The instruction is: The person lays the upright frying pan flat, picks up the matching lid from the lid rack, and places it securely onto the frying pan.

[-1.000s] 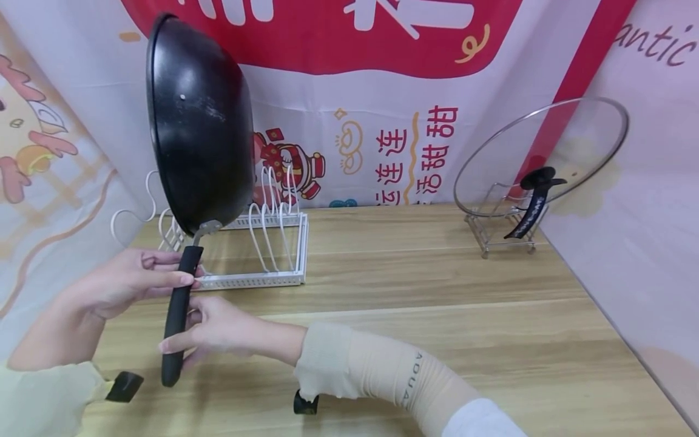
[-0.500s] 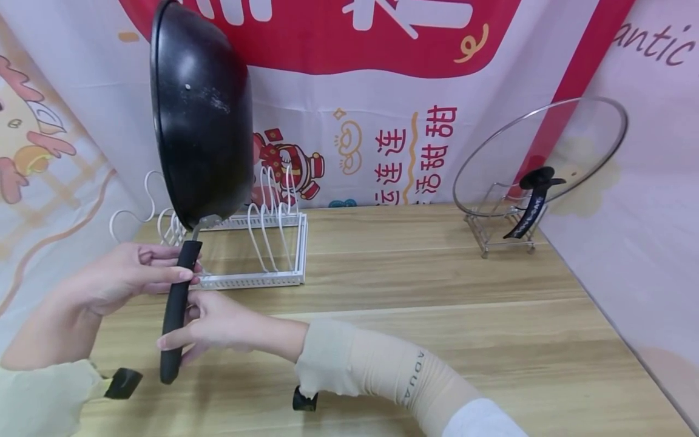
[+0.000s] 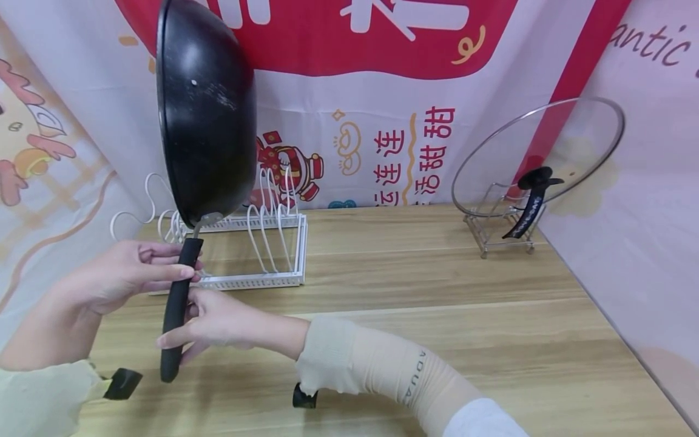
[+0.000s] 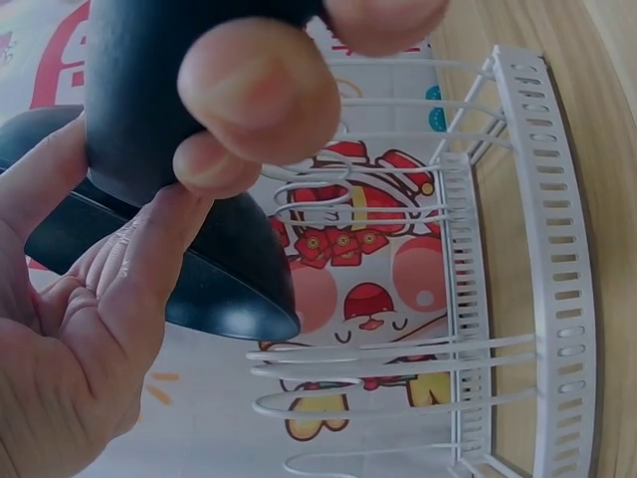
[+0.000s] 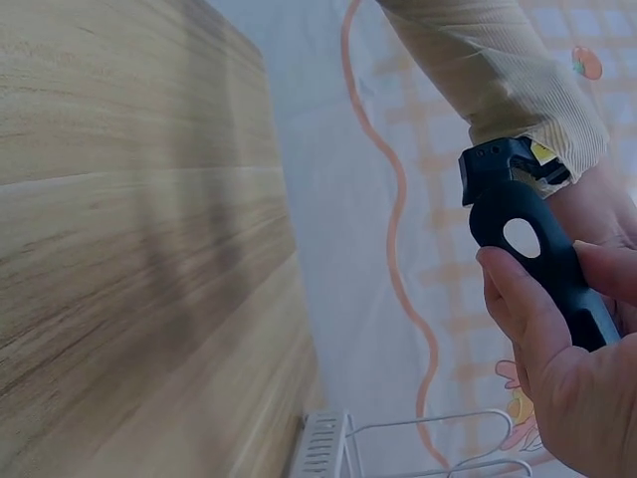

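Note:
A black wok (image 3: 213,115) is held up on its side in the head view, its rounded outside facing right and its top edge cut off by the frame. Its black handle (image 3: 176,309) points down toward the person. My left hand (image 3: 128,270) pinches the handle's upper part near the metal joint. Lower down, my right hand (image 3: 218,318) grips the same handle between thumb and fingers. In the right wrist view the handle's end (image 5: 523,237) shows an oval hole. Behind and below the wok stands a white wire rack (image 3: 251,280), partly hidden by it.
At the back right, a glass lid (image 3: 537,179) with a black knob leans in a small metal stand (image 3: 505,244). Printed cloth (image 3: 355,91) hangs behind and at both sides of the wooden table (image 3: 437,346). White wire loops (image 3: 264,243) rise from the rack.
The wok has risen slightly and shifted a little to the right, its top edge passing out of the head view. Both hands keep their hold on the handle.

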